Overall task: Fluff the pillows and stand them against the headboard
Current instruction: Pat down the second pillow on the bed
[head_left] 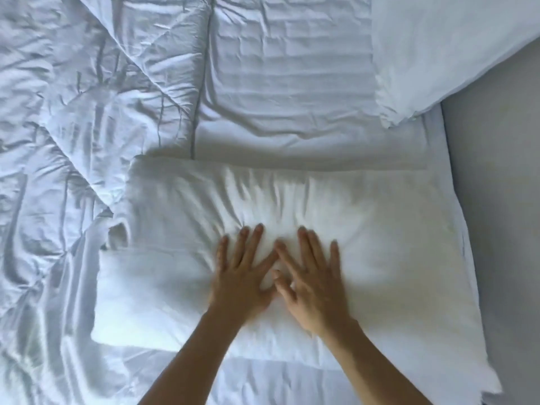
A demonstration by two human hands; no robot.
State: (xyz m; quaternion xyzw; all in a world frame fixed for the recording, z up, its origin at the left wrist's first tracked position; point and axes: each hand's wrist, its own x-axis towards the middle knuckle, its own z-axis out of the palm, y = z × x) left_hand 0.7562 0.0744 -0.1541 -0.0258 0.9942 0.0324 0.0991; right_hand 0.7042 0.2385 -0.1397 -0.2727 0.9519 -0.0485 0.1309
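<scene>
A white pillow (pixel 380 244) lies flat across the bed in front of me, its long side running left to right. Both my hands press down on its middle with straight, spread fingers. My left hand (pixel 244 276) and my right hand (pixel 311 285) lie side by side, thumbs touching or overlapping, and the fabric dents and creases around them. A second white pillow (pixel 444 54) leans at the top right against the grey headboard (pixel 496 200), which runs down the right side of the view.
A crumpled white duvet (pixel 73 141) covers the left half of the bed, reaching the near pillow's left end. A wrinkled white sheet (pixel 292 97) lies between the two pillows.
</scene>
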